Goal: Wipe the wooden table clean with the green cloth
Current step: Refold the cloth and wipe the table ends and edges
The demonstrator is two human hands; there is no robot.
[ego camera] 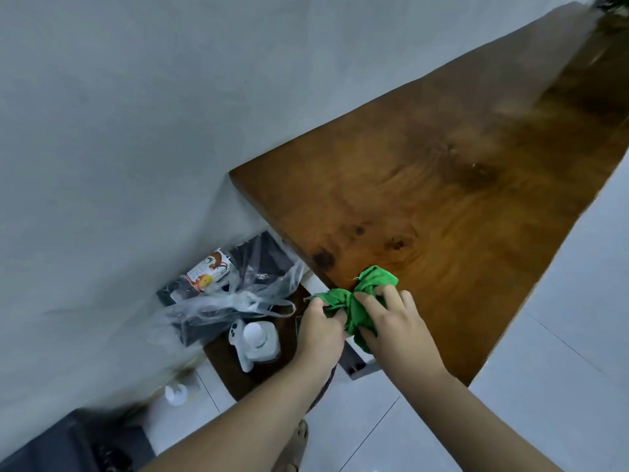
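The green cloth (pixel 357 294) is bunched up at the near left end of the long wooden table (pixel 459 185). Both hands hold it together. My left hand (pixel 320 330) grips the cloth's left part, just off the table's end edge. Fingers of my right hand (pixel 394 321) are curled over the cloth's right part, on the table surface. The table's brown top stretches away to the upper right, bare as far as I can see.
A grey wall (pixel 136 131) runs along the table's far side. Below the table's end stands a low dark stool (pixel 231 373) bearing a clear plastic bag (pixel 238 291) and a white bottle (pixel 258 340). A small white bottle (pixel 177 393) stands on the tiled floor (pixel 544 386).
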